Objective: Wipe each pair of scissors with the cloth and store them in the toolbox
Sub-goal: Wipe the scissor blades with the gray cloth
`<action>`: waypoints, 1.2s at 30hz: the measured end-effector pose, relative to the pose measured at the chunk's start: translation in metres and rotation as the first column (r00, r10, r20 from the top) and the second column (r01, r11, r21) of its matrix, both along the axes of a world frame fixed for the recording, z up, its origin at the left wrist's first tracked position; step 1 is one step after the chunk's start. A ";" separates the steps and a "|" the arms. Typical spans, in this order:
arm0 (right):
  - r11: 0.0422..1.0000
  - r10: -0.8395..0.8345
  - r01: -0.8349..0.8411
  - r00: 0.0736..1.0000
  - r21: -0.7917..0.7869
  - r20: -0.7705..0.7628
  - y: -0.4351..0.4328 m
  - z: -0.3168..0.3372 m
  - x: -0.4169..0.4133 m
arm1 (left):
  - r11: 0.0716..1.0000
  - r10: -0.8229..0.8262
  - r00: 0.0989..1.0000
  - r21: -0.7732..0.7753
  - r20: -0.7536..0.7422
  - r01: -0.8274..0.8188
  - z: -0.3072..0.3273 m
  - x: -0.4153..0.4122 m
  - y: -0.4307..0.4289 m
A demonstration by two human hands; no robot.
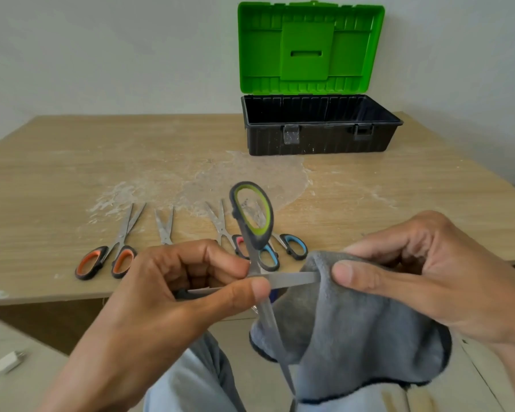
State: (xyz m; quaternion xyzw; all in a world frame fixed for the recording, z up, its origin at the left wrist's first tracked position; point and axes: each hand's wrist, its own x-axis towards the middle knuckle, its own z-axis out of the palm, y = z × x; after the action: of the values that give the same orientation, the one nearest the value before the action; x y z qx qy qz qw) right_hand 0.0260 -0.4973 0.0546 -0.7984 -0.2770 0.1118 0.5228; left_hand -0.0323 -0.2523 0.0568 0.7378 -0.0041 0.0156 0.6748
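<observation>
1. The left hand [191,281] pinched the green pair [252,215] between thumb and fingers close to the pivot. That probably steadied it while keeping skin off the edges.
2. The green pair was spread wide, held in the air in front of the table [72,173]. One blade [295,278] lay level towards the right, while the other pointed down. Opening it this way let each blade be wiped alone.
3. The right hand [422,272] gripped the cloth [354,322], thumb and fingers squeezing a fold round the tip of the level blade. The rest of the cloth hung loose over the lap. The padding guarded the fingers.
4. I judged this a wipe in progress on the first blade, with the downward blade likely to follow.
5. On the near table lay the orange pair [107,257], a pair [164,227] with its handles hidden behind the left hand, the red pair [220,227] and the blue pair [292,245], in a row within easy reach.
6. The toolbox [321,138] stood at the far edge, well apart, with its lid [306,49] propped up, ready to receive. No scissors showed inside, though its floor was mostly hidden.
</observation>
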 end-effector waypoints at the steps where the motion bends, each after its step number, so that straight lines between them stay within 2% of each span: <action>1: 1.000 0.004 -0.004 1.000 0.000 0.000 0.002 -0.001 -0.001 | 1.000 -0.011 1.000 0.003 0.000 0.011 -0.001 0.001 0.000; 7: 0.998 0.057 -0.057 0.998 0.003 -0.017 0.012 -0.002 -0.004 | 0.997 -0.065 0.998 -0.039 -0.019 0.064 -0.002 0.002 -0.004; 13: 0.984 0.002 0.031 0.983 0.178 -0.185 -0.006 -0.006 0.007 | 0.994 -0.010 0.996 -0.109 -0.086 0.001 -0.008 0.001 0.015; 19: 0.958 0.067 0.013 0.961 0.287 -0.268 -0.008 -0.009 0.005 | 0.992 -0.027 0.996 -0.125 -0.091 0.016 -0.008 0.001 0.014; 22: 0.964 0.040 0.031 0.965 0.265 -0.260 -0.006 -0.005 0.001 | 0.997 -0.010 0.998 -0.083 -0.060 0.005 -0.006 0.000 0.013; 26: 0.999 -0.024 0.027 0.997 0.042 -0.073 0.005 -0.006 -0.003 | 1.000 0.009 1.000 0.011 0.019 -0.009 0.001 -0.001 -0.003; 28: 1.000 -0.013 0.013 1.000 -0.004 -0.005 0.010 -0.008 -0.005 | 0.999 -0.012 1.000 0.043 0.028 0.011 0.002 -0.002 -0.008; 32: 0.999 -0.008 0.011 0.998 0.045 -0.057 0.006 -0.003 -0.002 | 0.999 0.024 1.000 -0.032 -0.016 -0.025 -0.001 0.000 -0.002; 36: 0.992 -0.063 0.074 0.992 0.104 -0.107 -0.008 -0.004 0.002 | 0.996 -0.007 0.997 -0.088 -0.074 0.000 -0.009 0.000 0.012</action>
State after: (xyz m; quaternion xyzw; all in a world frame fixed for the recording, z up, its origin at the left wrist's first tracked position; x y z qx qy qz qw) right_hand 0.0281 -0.5051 0.0505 -0.7713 -0.2275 0.1200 0.5822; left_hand -0.0325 -0.2398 0.0479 0.7074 0.0203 -0.0130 0.7064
